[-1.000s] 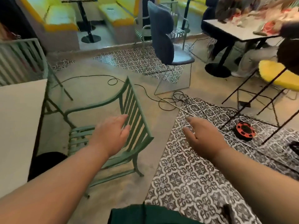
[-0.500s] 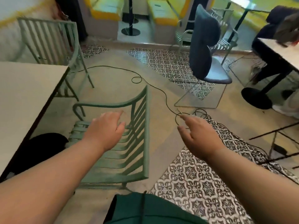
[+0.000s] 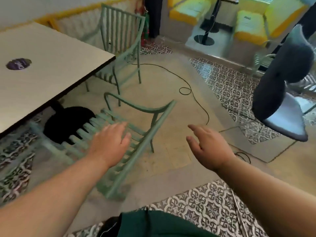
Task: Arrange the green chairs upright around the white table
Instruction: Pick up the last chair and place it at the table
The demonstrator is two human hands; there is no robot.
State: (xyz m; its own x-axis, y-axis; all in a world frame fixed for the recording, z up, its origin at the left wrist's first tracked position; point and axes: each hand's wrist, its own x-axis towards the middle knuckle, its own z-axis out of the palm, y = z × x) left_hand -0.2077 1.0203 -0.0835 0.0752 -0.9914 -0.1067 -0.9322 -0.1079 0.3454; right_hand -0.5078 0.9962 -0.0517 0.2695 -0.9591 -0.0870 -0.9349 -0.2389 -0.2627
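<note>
Near chair (image 3: pixel 136 156) stands upright at the white surface's (image 3: pixel 51 65) edge, far chair (image 3: pixel 119 23) at its corner. Left grip (image 3: pixel 109 142) hovers open above the near chair's seat; right grip (image 3: pixel 206 146) is open over the floor beside it.

Both forearms are bare up to the left hand (image 3: pixel 109 144) and the right hand (image 3: pixel 208 146). A dark green garment (image 3: pixel 153 224) shows at the near edge, with a thin dark line (image 3: pixel 147 210) running down its front.

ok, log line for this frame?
left hand open over near chair | right hand open, clear of chair | far chair upright at table
</note>
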